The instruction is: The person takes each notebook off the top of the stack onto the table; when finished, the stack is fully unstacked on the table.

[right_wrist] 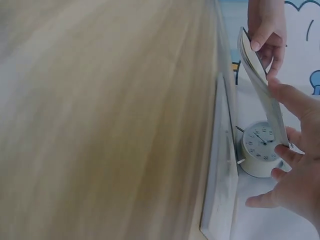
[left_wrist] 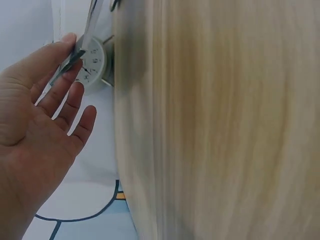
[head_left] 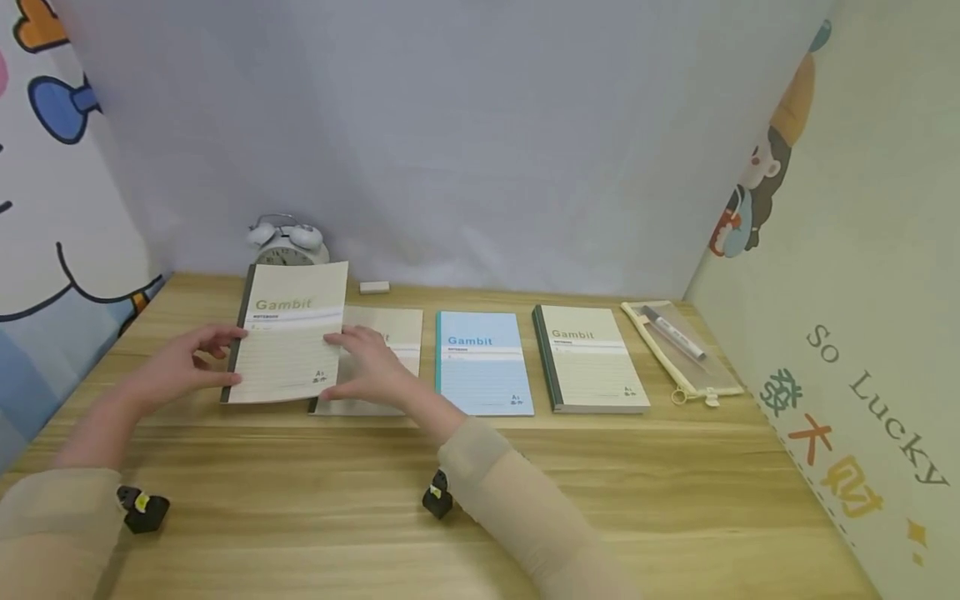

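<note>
A cream notebook (head_left: 288, 350) with a dark spine and "Gambit" on its cover is held up off the table between both hands. My left hand (head_left: 187, 362) pinches its spine edge, thumb on one face and fingers on the other in the left wrist view. My right hand (head_left: 375, 367) grips the opposite edge between thumb and fingers. Behind the right hand, a second cream notebook (head_left: 405, 329) lies flat, partly covered by the raised one. To its right lie a blue notebook (head_left: 486, 375) and a thicker-looking cream notebook (head_left: 596, 375).
A white twin-bell alarm clock (head_left: 288, 237) stands at the back left, its lower part hidden by the raised notebook. Near it lies a small white block (head_left: 374, 287). At the far right, a zippered mesh pouch (head_left: 708, 375) has a grey-white marker (head_left: 678, 335) on it.
</note>
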A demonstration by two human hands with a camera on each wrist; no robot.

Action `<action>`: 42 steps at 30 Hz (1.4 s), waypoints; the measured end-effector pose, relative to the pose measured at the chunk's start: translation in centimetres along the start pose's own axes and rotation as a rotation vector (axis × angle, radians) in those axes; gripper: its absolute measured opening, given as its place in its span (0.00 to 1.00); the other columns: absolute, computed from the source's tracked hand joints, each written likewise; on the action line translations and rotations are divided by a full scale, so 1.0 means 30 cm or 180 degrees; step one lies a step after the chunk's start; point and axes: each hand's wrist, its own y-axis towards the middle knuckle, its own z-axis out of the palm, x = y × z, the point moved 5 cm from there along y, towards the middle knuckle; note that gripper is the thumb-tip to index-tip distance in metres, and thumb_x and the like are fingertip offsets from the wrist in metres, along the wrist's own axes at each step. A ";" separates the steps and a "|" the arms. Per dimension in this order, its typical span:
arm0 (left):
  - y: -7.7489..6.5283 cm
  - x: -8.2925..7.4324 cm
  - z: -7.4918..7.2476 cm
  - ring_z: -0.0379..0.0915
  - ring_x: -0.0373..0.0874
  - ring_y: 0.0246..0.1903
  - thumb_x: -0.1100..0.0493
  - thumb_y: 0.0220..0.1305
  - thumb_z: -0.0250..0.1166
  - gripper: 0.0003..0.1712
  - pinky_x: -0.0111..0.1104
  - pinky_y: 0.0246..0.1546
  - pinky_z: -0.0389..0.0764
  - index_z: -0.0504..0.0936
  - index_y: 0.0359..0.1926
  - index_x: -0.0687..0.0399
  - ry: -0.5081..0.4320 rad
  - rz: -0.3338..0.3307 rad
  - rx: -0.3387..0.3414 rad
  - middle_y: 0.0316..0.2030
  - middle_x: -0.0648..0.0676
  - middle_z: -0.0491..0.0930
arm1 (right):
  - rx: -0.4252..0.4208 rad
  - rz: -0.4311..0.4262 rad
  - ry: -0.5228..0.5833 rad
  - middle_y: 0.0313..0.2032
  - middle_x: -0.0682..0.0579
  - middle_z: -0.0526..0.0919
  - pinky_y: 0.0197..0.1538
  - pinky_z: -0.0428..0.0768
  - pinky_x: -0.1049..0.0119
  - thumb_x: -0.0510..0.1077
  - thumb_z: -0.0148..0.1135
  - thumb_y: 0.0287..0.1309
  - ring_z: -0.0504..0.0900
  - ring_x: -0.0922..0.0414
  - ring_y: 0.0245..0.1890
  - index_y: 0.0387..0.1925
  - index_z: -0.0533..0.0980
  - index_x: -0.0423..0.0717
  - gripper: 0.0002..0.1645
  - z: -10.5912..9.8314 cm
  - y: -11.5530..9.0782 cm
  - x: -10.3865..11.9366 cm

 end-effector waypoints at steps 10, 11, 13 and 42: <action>-0.007 0.085 0.000 0.62 0.69 0.54 0.48 0.55 0.70 0.45 0.60 0.50 0.68 0.61 0.65 0.66 0.0216 -0.0136 0.0246 0.60 0.72 0.63 | 0.0045 0.0276 -0.0555 0.69 0.60 0.60 0.66 0.58 0.40 0.67 0.69 0.43 0.52 0.55 0.72 0.69 0.60 0.65 0.51 0.104 0.066 0.037; -0.007 0.093 0.000 0.61 0.69 0.55 0.48 0.55 0.69 0.45 0.61 0.50 0.67 0.61 0.66 0.66 0.0241 -0.0171 0.0260 0.60 0.73 0.62 | 0.0043 0.0282 -0.0588 0.69 0.60 0.61 0.66 0.58 0.40 0.68 0.69 0.43 0.52 0.55 0.71 0.69 0.60 0.65 0.51 0.112 0.071 0.039; -0.008 0.105 0.000 0.61 0.70 0.55 0.47 0.54 0.69 0.45 0.62 0.51 0.66 0.61 0.66 0.65 0.0285 -0.0226 0.0272 0.60 0.74 0.63 | 0.0035 0.0284 -0.0641 0.68 0.60 0.61 0.65 0.58 0.40 0.69 0.68 0.43 0.53 0.55 0.71 0.68 0.61 0.65 0.50 0.125 0.077 0.040; -0.003 0.095 -0.052 0.59 0.76 0.54 0.50 0.56 0.69 0.44 0.63 0.50 0.66 0.62 0.63 0.75 0.0610 -0.0157 0.0424 0.58 0.78 0.63 | 0.0458 -0.0108 -0.0810 0.71 0.55 0.57 0.69 0.58 0.52 0.69 0.59 0.54 0.55 0.52 0.70 0.68 0.61 0.65 0.42 0.096 0.047 0.037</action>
